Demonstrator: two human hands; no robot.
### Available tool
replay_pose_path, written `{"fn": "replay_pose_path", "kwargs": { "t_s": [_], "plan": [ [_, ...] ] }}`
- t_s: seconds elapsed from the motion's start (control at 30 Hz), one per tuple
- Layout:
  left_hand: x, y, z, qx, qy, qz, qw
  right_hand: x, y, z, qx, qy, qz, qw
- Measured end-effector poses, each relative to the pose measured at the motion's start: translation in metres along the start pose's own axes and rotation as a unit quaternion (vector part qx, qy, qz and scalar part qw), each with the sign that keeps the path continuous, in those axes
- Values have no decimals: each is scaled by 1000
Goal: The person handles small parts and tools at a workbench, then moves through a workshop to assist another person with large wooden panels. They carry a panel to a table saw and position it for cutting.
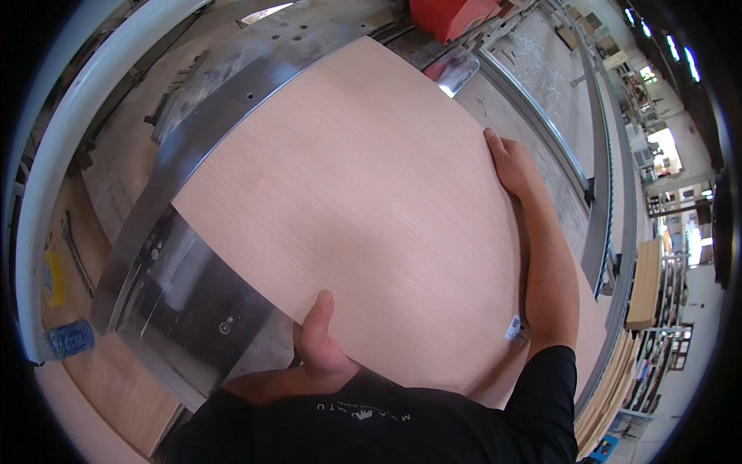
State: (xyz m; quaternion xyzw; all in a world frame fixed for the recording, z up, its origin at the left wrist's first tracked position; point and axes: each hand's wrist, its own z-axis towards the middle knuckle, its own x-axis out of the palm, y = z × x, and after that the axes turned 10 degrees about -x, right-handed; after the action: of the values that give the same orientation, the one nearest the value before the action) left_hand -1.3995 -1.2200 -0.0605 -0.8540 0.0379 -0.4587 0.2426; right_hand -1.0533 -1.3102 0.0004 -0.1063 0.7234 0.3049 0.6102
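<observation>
A large pale wood-grain panel (355, 193) lies flat across a machine's metal table (201, 286), its left edge along a grey metal fence (193, 147). My left hand (320, 340) holds the panel's near edge, thumb on top and fingers hidden underneath. On the far right edge, my right hand (513, 164) grips the panel with the thumb showing on top; its other fingers are partly hidden. My right forearm runs along that side. A small white label (514, 328) sits on the panel near the right forearm.
At the far end stands a red machine housing (448, 15). A grey metal rail frame (533, 100) runs along the right. A thick white tube (100, 85) curves at the left, near a plastic bottle (69, 339) and yellow tape roll (52, 278). Stacked boards (610, 387) stand at the right.
</observation>
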Motion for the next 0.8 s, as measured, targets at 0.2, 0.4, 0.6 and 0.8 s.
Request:
{"fn": "replay_pose_path", "kwargs": {
  "t_s": [0.2, 0.4, 0.6, 0.8],
  "plan": [
    [14, 1, 12, 23, 4, 6, 1000, 2, -12, 14, -8, -10, 6, 1000],
    [33, -4, 26, 6, -15, 5, 1000, -5, -19, 31, -24, -24, 11, 999],
    [42, -7, 28, -29, -34, 26, 999, -7, -22, 37, -23, -22, 0, 999],
    [49, -10, 35, -43, -9, 32, 999, -8, -27, 44, -9, -16, -8, 1000]
  ]
}}
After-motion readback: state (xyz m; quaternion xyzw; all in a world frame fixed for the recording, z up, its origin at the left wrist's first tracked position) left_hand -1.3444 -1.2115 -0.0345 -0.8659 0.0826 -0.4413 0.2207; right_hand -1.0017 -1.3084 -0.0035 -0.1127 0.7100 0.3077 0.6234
